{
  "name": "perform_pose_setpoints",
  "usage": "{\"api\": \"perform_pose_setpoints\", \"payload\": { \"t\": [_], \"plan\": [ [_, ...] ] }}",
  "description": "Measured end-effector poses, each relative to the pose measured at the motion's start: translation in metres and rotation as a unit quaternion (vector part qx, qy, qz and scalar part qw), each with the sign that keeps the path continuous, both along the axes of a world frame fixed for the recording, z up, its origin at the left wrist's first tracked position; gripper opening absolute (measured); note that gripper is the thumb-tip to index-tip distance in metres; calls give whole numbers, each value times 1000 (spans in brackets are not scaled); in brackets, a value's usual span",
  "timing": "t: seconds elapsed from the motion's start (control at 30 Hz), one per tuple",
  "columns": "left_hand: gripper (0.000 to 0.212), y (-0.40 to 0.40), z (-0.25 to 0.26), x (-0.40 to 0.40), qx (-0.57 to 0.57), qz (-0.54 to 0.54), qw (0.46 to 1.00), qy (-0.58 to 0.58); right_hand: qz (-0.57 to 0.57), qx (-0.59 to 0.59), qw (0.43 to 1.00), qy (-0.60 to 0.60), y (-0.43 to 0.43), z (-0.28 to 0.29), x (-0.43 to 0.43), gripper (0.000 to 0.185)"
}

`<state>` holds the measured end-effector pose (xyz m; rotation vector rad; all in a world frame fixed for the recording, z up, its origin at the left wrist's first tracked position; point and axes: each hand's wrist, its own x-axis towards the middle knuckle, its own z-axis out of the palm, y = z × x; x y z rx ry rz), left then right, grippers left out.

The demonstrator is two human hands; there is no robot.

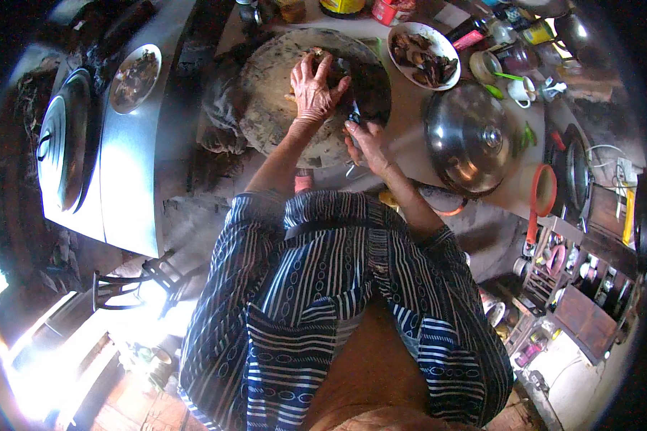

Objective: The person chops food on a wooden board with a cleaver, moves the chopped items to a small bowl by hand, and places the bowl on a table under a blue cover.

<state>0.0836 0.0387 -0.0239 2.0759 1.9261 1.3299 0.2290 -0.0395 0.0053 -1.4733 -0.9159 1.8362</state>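
My left hand [314, 89] presses down on a piece of food [317, 51] on a round wooden chopping block [267, 108]. Most of the piece is hidden under the palm and fingers. In my right hand [374, 148] is the dark handle of a knife [355, 112], at the right part of the block. The knife's blade points away from me, close beside the left hand, and is hard to make out against the dark, stained wood. Just past the block's right edge stands a white bowl [403, 77] with several dark brown meat pieces [423, 56].
A domed metal lid [461, 137] sits right of the block, near green chillies [529, 133] and a white mug [522, 92]. Bottles and jars crowd the far right. Leftward, a plate of food [135, 78] and a large lidded pan [64, 151] rest on a shiny stovetop [129, 183].
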Motion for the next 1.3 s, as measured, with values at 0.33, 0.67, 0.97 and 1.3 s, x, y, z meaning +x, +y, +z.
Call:
{"api": "perform_pose_setpoints", "payload": {
  "t": [0.33,0.67,0.97,1.3],
  "plan": [
    [27,-13,19,14,7,-14,999,-34,25,18,998,48,-6,13,7,24],
    [25,-17,22,30,16,-50,998,19,-4,-16,995,98,-19,20,20,22],
    [25,-16,69,47,54,-86,993,56,-51,-10,994,94,-27,51,33,26],
    [24,3,134,0,117,-52,991,50,-2,8,993,121,3,103,-5,24]
  ]
}}
